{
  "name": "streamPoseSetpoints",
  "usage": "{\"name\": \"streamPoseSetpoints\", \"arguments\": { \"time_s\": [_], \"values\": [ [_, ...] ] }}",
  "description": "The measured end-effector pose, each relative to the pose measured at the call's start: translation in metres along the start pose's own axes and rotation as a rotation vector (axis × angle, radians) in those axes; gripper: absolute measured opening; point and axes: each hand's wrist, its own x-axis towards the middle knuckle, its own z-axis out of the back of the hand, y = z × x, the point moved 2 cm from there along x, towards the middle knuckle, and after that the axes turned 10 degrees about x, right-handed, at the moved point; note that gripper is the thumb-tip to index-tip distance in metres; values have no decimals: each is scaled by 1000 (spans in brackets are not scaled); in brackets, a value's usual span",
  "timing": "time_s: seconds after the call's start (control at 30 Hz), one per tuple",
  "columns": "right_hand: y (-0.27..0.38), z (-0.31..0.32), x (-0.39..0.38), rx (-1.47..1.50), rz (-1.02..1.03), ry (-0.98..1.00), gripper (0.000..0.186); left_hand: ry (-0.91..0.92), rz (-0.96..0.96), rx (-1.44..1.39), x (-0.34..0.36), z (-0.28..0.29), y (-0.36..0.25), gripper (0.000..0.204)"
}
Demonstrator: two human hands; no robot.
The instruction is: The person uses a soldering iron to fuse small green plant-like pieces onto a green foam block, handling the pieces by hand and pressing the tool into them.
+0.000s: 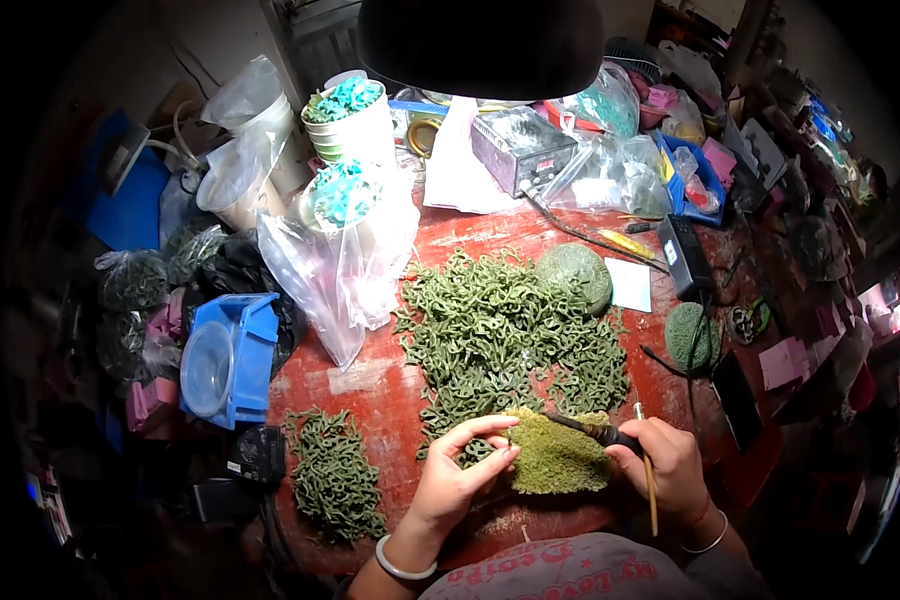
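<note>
In front of me lies a fuzzy yellow-green mossy pad, its left edge against my left hand. The thumb and index finger of that hand curl together beside the pad, around something too small to make out. My right hand is closed around a dark-handled tool whose slim dark shaft reaches left over the pad's upper edge. A thin wooden stick also sticks out from between the right fingers. Just beyond the pad spreads a large heap of curly green pieces.
A smaller heap of dark green pieces lies at the left on the red table. Round green balls, a grey power box, plastic-lined buckets and blue bins surround the work area. A lamp hangs overhead.
</note>
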Motion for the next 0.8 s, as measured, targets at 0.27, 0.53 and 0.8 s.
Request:
{"name": "streamPoseSetpoints", "arguments": {
  "time_s": [0.27,0.53,0.8],
  "values": [
    [-2,-14,-10,19,52,-29,21,-26,-176,185,4,1,6,29],
    [-5,-22,-13,30,72,-6,22,-40,-186,224,3,2,6,27],
    [-6,-22,7,101,78,-105,22,3,7,-137,-1,4,2,28]
  ]
}}
